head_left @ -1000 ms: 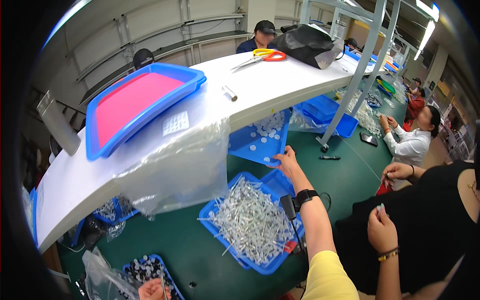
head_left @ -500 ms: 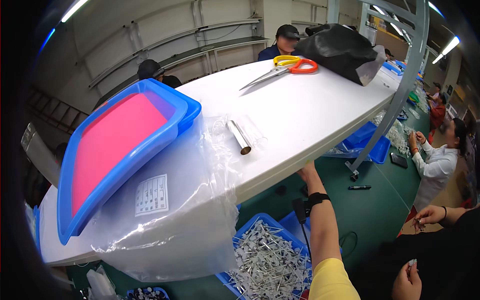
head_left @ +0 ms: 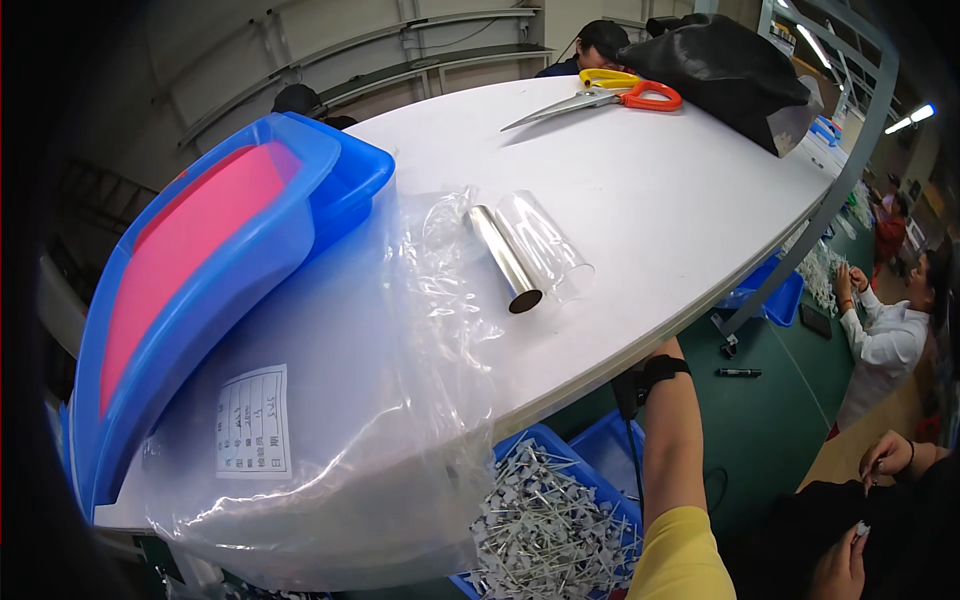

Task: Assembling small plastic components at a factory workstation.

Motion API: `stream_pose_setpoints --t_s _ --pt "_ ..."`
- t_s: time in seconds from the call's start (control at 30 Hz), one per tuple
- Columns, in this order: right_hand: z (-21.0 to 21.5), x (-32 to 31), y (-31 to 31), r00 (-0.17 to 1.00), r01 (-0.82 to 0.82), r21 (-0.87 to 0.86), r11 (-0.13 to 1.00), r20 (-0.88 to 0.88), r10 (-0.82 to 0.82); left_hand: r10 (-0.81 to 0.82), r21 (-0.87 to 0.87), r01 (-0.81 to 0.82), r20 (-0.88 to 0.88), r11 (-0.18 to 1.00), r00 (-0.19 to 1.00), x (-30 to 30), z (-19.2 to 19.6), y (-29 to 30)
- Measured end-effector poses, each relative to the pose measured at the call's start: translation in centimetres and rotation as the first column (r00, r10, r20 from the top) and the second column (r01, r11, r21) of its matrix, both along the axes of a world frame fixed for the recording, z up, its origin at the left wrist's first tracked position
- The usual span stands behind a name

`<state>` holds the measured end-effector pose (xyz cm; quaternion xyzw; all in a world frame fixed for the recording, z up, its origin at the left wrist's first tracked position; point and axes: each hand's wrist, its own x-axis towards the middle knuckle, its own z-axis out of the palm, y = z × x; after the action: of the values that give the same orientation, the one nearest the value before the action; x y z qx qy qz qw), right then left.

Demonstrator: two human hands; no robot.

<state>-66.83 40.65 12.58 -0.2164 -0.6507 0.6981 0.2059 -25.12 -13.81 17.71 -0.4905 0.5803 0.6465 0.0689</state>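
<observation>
My right forearm point(head_left: 676, 440), in a yellow sleeve with a black band point(head_left: 665, 369) at the wrist, reaches forward beneath the white raised shelf point(head_left: 680, 220). The shelf's edge hides my right hand, so its fingers and anything in them do not show. Next to that forearm is a blue bin point(head_left: 625, 490) filled with small metal pins with grey heads point(head_left: 550, 525). My left hand is out of view. On the shelf lie a shiny metal tube point(head_left: 505, 258) and a clear plastic tube point(head_left: 545, 245), side by side.
Blue trays point(head_left: 345, 190), the upper with a pink bottom, lie on a large clear plastic bag point(head_left: 340, 400) overhanging the shelf. Scissors point(head_left: 600, 95) and a black bag point(head_left: 720, 75) are farther back. A co-worker's hands point(head_left: 885, 458) are at right. A marker point(head_left: 738, 373) lies on the green table.
The view has shifted, so the tubes and scissors appear farther right. My right hand, partly visible before at the shelf's edge, has gone out of sight beneath it.
</observation>
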Motion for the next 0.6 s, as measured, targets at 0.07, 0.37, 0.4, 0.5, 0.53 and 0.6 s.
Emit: stream_pose_setpoints --t_s 0.07,0.37,0.4,0.5,0.53,0.6 --pt "0.9 0.1 1.3 0.999 0.027 0.115 0.993 0.02 -0.029 -0.017 0.02 0.016 0.006 1.0 1.0 -0.2 0.2 0.1" --pt "2.8 0.8 1.1 0.988 0.04 0.817 0.576 0.054 -0.146 0.057 0.034 -0.053 -0.12 0.998 0.991 1.6 -0.1 -2.6" --pt "3.2 1.5 0.2 0.996 0.012 0.847 0.532 0.038 -0.083 0.096 -0.041 -0.104 -0.151 0.994 0.984 2.5 -0.5 -2.8" --pt "5.1 4.0 -4.3 0.969 -0.201 0.86 0.469 0.103 0.226 0.142 -0.044 -0.158 -0.256 0.986 0.956 5.4 -0.1 -4.9" --pt "6.0 5.2 -6.2 0.913 -0.349 0.815 0.463 0.185 0.363 0.132 -0.084 -0.162 -0.288 0.983 0.948 6.5 0.3 -5.5" --pt "8.5 8.4 -10.2 0.635 -0.761 0.515 0.394 0.469 0.614 0.17 -0.053 -0.204 -0.375 0.978 0.911 8.8 1.7 -6.6"
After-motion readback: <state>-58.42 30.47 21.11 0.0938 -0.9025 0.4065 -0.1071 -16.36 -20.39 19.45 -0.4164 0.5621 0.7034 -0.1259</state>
